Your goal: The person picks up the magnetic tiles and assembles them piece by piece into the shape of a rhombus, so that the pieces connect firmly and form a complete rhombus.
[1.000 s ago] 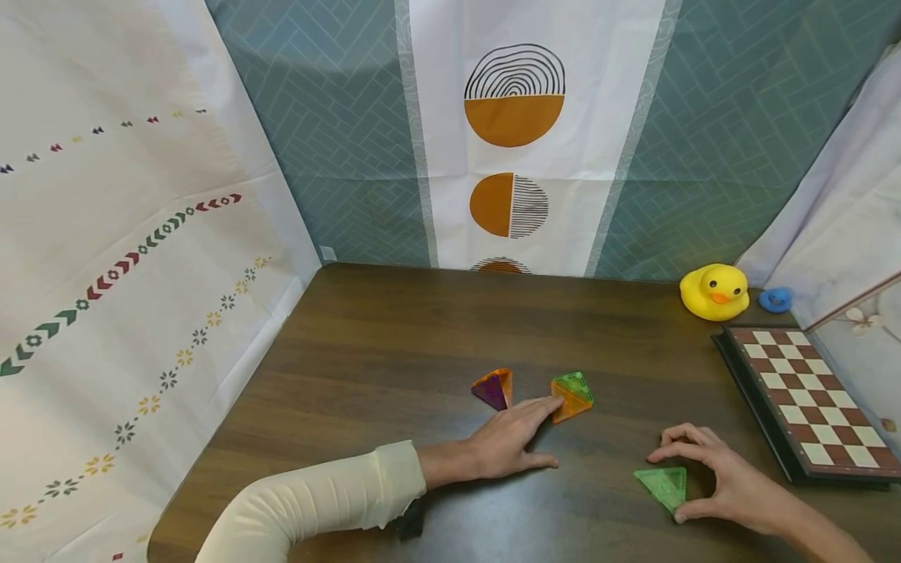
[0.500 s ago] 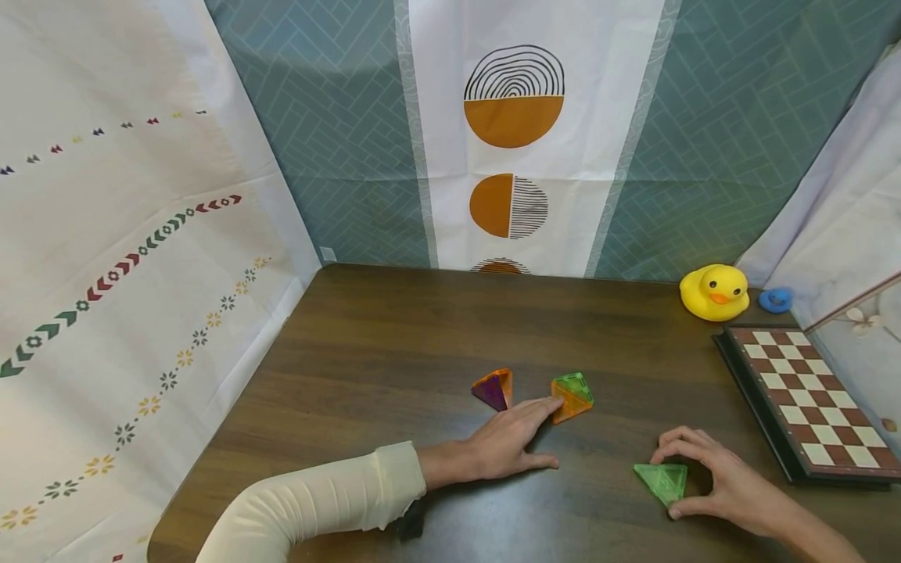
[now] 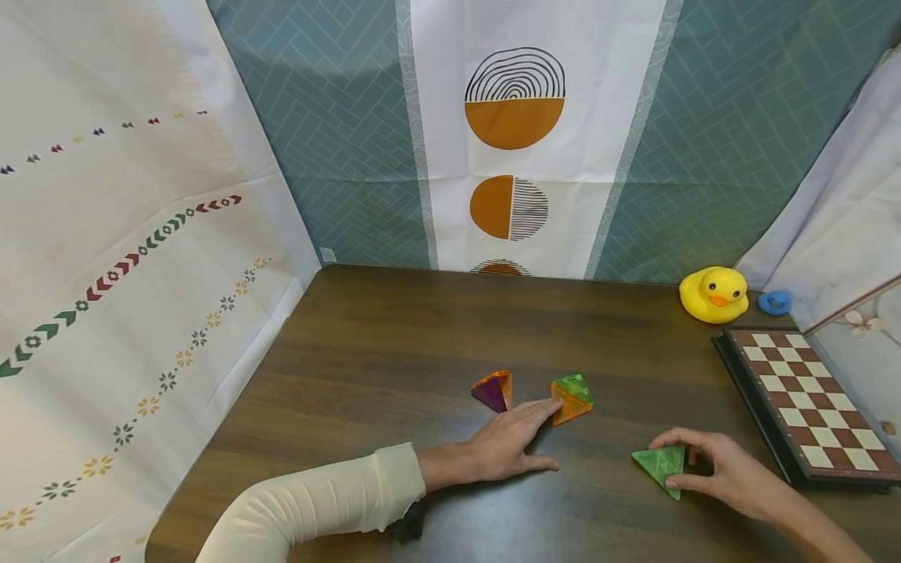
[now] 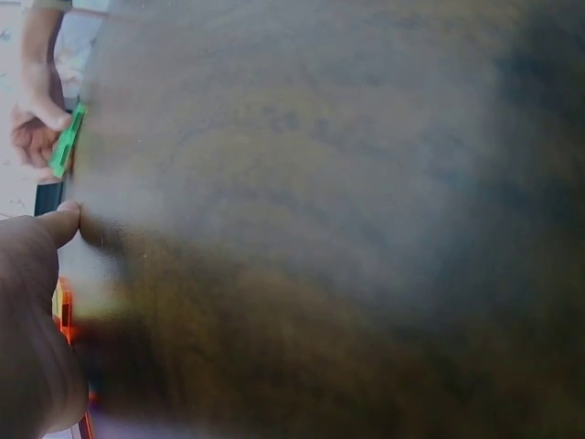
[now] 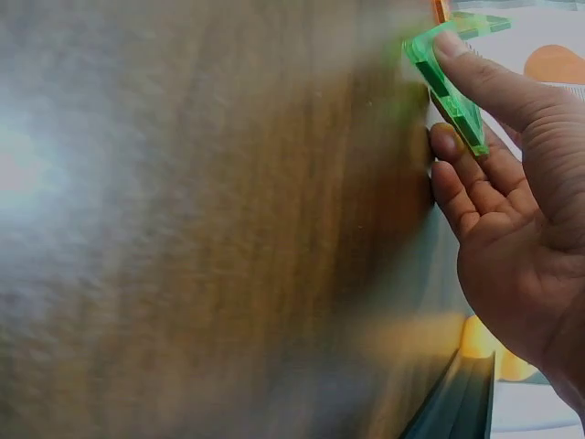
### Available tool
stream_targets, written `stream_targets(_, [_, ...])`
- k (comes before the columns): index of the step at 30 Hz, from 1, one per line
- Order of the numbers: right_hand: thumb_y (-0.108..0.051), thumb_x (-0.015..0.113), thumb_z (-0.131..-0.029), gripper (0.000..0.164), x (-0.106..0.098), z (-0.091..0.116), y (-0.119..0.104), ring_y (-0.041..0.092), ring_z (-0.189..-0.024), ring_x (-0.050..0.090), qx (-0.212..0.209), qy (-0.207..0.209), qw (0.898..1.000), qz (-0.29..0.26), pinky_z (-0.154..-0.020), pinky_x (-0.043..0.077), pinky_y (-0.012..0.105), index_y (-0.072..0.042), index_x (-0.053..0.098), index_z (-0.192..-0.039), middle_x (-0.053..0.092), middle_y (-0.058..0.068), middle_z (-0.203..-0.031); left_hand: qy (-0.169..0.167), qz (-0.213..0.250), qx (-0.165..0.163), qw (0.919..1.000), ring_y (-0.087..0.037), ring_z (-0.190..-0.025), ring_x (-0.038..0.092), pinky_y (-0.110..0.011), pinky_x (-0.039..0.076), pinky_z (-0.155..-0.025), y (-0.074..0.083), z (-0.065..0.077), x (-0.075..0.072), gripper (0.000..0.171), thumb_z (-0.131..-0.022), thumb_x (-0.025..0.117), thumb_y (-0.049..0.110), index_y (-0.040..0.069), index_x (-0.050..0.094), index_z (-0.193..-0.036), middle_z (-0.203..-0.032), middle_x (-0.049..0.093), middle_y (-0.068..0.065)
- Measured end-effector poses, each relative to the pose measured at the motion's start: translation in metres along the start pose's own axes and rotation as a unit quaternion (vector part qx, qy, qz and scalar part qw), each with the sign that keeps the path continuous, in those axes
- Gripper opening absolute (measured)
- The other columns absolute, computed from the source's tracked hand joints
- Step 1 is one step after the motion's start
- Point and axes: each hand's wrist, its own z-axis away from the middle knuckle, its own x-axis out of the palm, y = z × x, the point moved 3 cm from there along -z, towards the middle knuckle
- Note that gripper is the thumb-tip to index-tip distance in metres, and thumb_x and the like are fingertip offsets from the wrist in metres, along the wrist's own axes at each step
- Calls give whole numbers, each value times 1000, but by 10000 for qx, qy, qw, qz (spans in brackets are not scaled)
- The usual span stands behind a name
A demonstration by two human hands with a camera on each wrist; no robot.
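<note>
Two hands over a dark wood-grained table (image 3: 394, 328). We see the right hand (image 3: 728, 473) pinching a translucent green triangle (image 3: 658, 467), thumb on one face, fingers behind. The piece sits toward the near right part of the table, well apart from the other tiles. From the right wrist we see it tilted, its thick rim showing; whether an edge meets the wood we cannot tell.

The left hand (image 3: 503, 443) lies with fingers extended, gripping nothing, thumb spread to the side. Its fingertips touch an orange tile (image 3: 573, 407), which adjoins a smaller-looking green tile (image 3: 577, 385) on its far side. Just beyond the back of this hand we note a purple tile (image 3: 489, 395) against an orange piece (image 3: 506, 381); how the pair joins is too small to make out. A cream sleeve (image 3: 331, 493) covers the left forearm.

At the right edge we record a chequered board (image 3: 813, 403) in a dark frame. Beyond it sit a yellow duck (image 3: 709, 297) and, just beside, a small blue duck (image 3: 775, 303). Patterned cloth (image 3: 338, 133) hangs behind the table.
</note>
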Motion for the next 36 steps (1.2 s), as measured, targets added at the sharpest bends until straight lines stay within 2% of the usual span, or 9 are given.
stream_targets(7, [-6,84,-90,36,-6,-7,3,10,-77,60,157,-65,9995,-249,-61,49,27,-14,72,-123,71,-2,-106,-22,21,-10,10000,-16,-152,39,-31,38,-120,0,0,-1,93,-98,77,49,6,31,-166,-168,40,-7])
stream_targets(15, [-2,81,-92,34,-11,-22,-3,10,-89,68,-109,-209,9992,-329,-76,59,24,-13,71,-122,73,2,-111,-6,-19,19,10000,-16,-153,38,-30,36,-120,-1,0,-1,92,-98,77,49,6,31,-166,-168,40,-7])
stream_targets(24, [-2,81,-93,33,-13,-45,-18,9,-97,67,-294,-254,9992,-122,-82,58,23,-17,72,-121,74,1,-117,-65,24,-17,10000,-15,-153,38,-30,37,-120,0,0,-1,93,-98,76,49,8,30,-167,-168,39,-6])
stream_targets(28, [-5,83,-92,32,-12,-56,-25,6,-103,68,-266,-239,9993,-79,-84,59,24,-15,71,-121,73,3,-118,-80,27,-7,10000,-16,-153,37,-31,36,-121,0,0,-2,93,-98,75,49,7,29,-167,-168,39,-6])
stream_targets(32, [-4,84,-91,31,-9,-66,-29,7,-102,69,-310,-209,9992,-150,-85,59,24,-12,70,-118,73,5,-114,-70,5,-5,10000,-16,-153,38,-31,36,-121,0,0,-2,93,-98,76,49,7,30,-167,-168,40,-7])
stream_targets(36, [-3,84,-90,31,-6,-72,-32,8,-99,67,-412,-191,9988,-186,-84,59,26,-17,70,-113,73,2,-111,-85,25,-18,10000,-16,-153,38,-31,37,-121,-1,0,-2,93,-98,76,49,7,30,-167,-168,40,-7])
